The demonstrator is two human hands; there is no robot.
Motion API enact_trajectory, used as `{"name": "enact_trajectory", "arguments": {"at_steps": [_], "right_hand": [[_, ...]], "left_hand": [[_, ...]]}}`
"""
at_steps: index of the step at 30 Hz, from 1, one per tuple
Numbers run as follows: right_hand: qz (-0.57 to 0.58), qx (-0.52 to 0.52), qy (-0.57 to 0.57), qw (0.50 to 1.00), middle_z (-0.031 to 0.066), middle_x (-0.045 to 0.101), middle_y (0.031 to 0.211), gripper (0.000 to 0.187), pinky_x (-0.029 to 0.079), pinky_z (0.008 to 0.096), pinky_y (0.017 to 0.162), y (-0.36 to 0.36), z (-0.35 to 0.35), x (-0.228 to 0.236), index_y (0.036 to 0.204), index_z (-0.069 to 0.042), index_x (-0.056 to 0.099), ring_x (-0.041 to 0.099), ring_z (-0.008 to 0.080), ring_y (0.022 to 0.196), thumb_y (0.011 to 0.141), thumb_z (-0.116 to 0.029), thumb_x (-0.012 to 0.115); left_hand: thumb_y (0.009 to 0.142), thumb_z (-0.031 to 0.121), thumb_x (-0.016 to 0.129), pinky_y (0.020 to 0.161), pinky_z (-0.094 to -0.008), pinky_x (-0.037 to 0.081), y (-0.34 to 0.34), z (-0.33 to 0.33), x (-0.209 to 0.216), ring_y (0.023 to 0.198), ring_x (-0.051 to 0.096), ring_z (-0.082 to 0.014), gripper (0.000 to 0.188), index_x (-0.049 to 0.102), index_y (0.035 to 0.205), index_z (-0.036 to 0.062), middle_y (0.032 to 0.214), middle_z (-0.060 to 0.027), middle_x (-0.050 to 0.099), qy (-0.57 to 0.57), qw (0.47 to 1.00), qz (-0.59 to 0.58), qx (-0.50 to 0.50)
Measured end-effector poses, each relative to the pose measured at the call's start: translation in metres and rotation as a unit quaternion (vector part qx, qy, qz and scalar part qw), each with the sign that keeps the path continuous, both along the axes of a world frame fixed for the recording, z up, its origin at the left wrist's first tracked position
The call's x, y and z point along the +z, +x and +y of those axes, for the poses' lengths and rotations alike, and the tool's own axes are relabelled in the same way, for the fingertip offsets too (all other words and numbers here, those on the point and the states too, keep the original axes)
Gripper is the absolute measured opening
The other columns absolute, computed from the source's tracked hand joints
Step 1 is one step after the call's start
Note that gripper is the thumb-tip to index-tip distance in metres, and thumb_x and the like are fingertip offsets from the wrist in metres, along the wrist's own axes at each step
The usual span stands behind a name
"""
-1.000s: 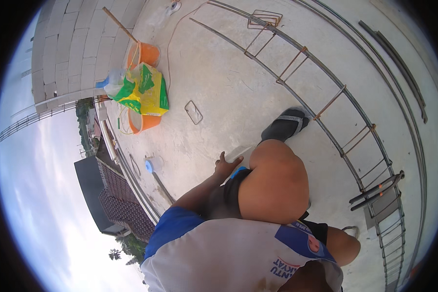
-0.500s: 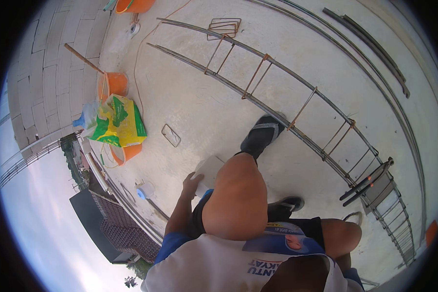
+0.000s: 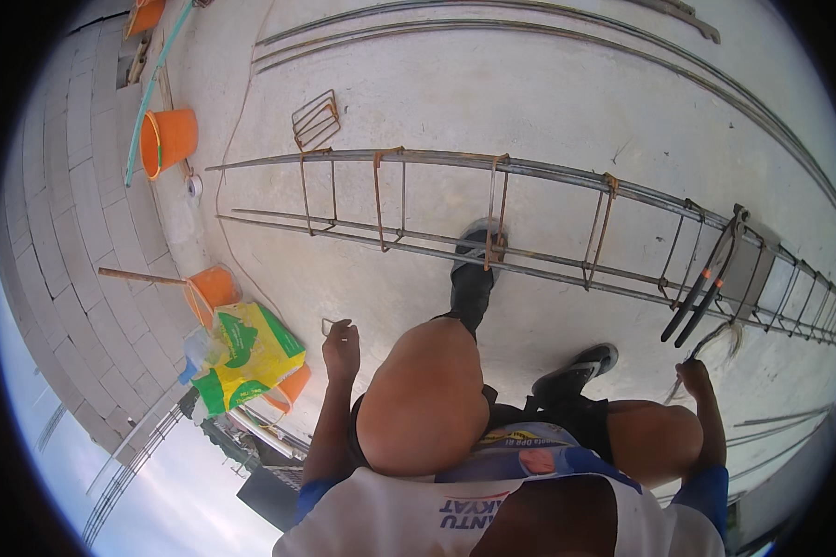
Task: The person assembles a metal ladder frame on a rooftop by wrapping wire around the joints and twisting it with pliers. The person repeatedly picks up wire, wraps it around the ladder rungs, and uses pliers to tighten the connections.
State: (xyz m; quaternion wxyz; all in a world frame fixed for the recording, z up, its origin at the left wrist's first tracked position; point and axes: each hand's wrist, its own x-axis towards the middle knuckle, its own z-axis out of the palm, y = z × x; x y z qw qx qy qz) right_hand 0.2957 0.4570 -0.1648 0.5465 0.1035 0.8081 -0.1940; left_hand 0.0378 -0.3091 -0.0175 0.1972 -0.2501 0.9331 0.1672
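My left hand (image 3: 341, 353) is raised beside my left knee, its fingers loosely bent and no object visible in them. Just past it, a small rectangular wire stirrup (image 3: 327, 327) shows on the floor, mostly hidden behind the hand. My right hand (image 3: 693, 377) is closed around a bent bundle of thin tie wire (image 3: 721, 336), beyond my right knee. In front of me lies a long rebar cage (image 3: 548, 262), two pairs of bars joined by rusty stirrups. My left shoe is at its near bars. Bolt cutters (image 3: 706, 283) with black handles rest across the cage near a grey board (image 3: 751, 274).
Loose stirrups (image 3: 316, 121) lie by the cage's left end, and long bars (image 3: 492, 23) run beyond it. At left are orange buckets (image 3: 169, 139), a green-and-yellow bag (image 3: 260, 348) and a block wall (image 3: 74, 241). A cable (image 3: 221, 200) crosses the floor.
My view has turned, so the cage lies more level. My left hand has left the white object it touched and lifted. My right hand has come into view with the wire bundle.
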Motion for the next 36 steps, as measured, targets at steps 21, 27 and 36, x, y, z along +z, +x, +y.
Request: {"name": "enact_trajectory", "arguments": {"at_steps": [21, 27, 36], "right_hand": [[0.257, -0.459, 0.023, 0.850, 0.0045, 0.051, 0.059, 0.021, 0.046, 0.0313, 0.051, 0.015, -0.064, 0.047, 0.081, -0.002, 0.056, 0.052, 0.0151, 0.051, 0.086, -0.022, 0.053], [0.308, -0.676, 0.148, 0.653, -0.0056, 0.036, 0.054, 0.044, 0.033, 0.0246, 0.036, -0.052, -0.066, 0.190, 0.094, -0.004, 0.057, 0.032, 0.0052, 0.040, 0.092, -0.048, 0.056], [0.367, -0.514, 0.246, 0.735, -0.0007, 0.038, 0.066, 0.046, 0.033, 0.0270, 0.054, -0.082, -0.155, 0.341, 0.084, -0.004, 0.054, 0.035, 0.0089, 0.059, 0.093, -0.049, 0.052]], "left_hand": [[0.101, 0.031, 0.044, 0.063, -0.0281, 0.043, -0.189, 0.222, -0.006, 0.063, 0.050, -0.0124, 0.032, 0.057, 0.092, 0.0031, 0.077, -0.0054, 0.059, 0.361, 0.856, -0.204, -0.309], [0.100, 0.029, 0.045, 0.060, -0.0295, 0.043, -0.192, 0.209, -0.013, 0.061, 0.048, -0.0124, 0.033, 0.058, 0.095, -0.0005, 0.081, -0.0083, 0.061, 0.402, 0.833, -0.211, -0.316], [0.094, 0.038, 0.055, 0.079, -0.0321, 0.046, -0.204, 0.194, 0.030, 0.085, 0.060, -0.0198, 0.043, 0.064, 0.103, -0.0037, 0.090, -0.0131, 0.066, 0.347, 0.856, -0.083, -0.375]]}}
